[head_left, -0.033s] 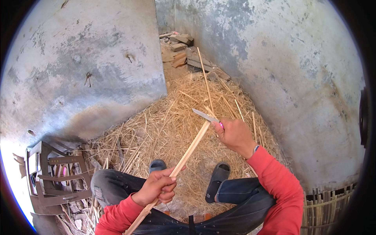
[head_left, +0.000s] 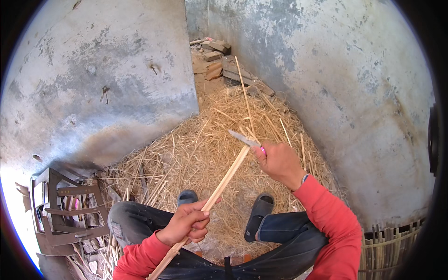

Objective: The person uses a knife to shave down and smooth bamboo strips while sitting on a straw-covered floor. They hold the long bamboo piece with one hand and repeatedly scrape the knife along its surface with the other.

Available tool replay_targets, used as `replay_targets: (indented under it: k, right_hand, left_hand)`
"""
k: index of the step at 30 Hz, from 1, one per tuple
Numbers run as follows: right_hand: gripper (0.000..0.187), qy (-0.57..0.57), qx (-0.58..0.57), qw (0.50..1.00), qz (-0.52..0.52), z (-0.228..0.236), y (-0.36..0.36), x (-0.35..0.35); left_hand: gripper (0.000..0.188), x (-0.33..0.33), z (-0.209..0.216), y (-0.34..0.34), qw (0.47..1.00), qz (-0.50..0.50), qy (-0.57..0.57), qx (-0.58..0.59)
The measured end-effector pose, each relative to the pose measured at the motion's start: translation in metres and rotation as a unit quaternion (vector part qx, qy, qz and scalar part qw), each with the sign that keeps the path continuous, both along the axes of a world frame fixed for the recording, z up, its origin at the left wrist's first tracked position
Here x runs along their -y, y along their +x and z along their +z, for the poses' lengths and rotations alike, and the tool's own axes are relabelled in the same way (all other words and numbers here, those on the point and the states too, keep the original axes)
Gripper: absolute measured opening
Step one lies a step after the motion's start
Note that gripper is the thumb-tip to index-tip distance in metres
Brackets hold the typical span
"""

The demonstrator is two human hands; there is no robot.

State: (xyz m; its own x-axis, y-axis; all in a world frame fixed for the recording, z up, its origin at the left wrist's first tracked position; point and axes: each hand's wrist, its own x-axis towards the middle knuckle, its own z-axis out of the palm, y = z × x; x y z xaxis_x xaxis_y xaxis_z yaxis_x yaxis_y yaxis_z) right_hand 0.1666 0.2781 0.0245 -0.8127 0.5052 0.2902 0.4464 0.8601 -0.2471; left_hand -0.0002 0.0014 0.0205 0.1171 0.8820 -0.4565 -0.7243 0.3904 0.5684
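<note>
My left hand (head_left: 186, 223) is closed around a long pale strip of split wood or bamboo (head_left: 228, 175), which slants from my lap up to the right. In my right hand (head_left: 280, 161) is a knife (head_left: 242, 137), its blade pointing up and left across the strip's far end. Thin slivers (head_left: 249, 129) stick out beyond the blade there. The knife's handle is mostly hidden by my fingers; a small pink part shows beside them.
A heap of pale shavings (head_left: 186, 154) covers the floor between two worn plaster walls (head_left: 326, 70). At the left lies a dark broken frame (head_left: 79, 210). Bricks (head_left: 214, 51) and boards are at the back; a slatted basket (head_left: 387, 249) stands lower right. My sandalled feet are below my hands.
The slivers at the strip's far end sit slightly differently around the blade. Both hands look almost unmoved.
</note>
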Motion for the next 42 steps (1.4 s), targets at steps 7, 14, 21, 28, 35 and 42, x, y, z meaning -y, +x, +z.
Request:
replay_targets:
  k: [7, 14, 21, 28, 35, 42]
  right_hand:
    - [0.049, 0.0, 0.001, 0.998, 0.058, -0.01, -0.01, 0.043]
    - [0.051, 0.025, 0.042, 0.999, 0.024, -0.024, 0.004, -0.017]
    - [0.036, 0.108, 0.044, 0.988, 0.096, -0.04, -0.005, -0.008]
    - [0.047, -0.04, -0.087, 0.982, -0.163, 0.016, 0.053, -0.062]
    - [0.052, -0.122, -0.082, 0.988, -0.047, 0.035, 0.021, 0.014]
    - [0.051, -0.128, -0.018, 0.991, 0.036, 0.007, -0.003, 0.042]
  left_hand:
    - [0.051, 0.003, -0.01, -0.004, 1.0, 0.004, -0.006, 0.006]
    - [0.052, -0.004, -0.01, 0.003, 0.999, -0.012, -0.023, -0.044]
    - [0.052, 0.005, -0.006, 0.0, 0.997, 0.016, -0.038, -0.064]
    - [0.052, 0.006, -0.008, -0.017, 0.999, 0.03, 0.002, -0.034]
    - [0.052, 0.004, -0.01, -0.009, 0.999, 0.029, 0.004, -0.046]
    - [0.053, 0.002, -0.022, -0.002, 0.995, 0.04, 0.027, -0.086]
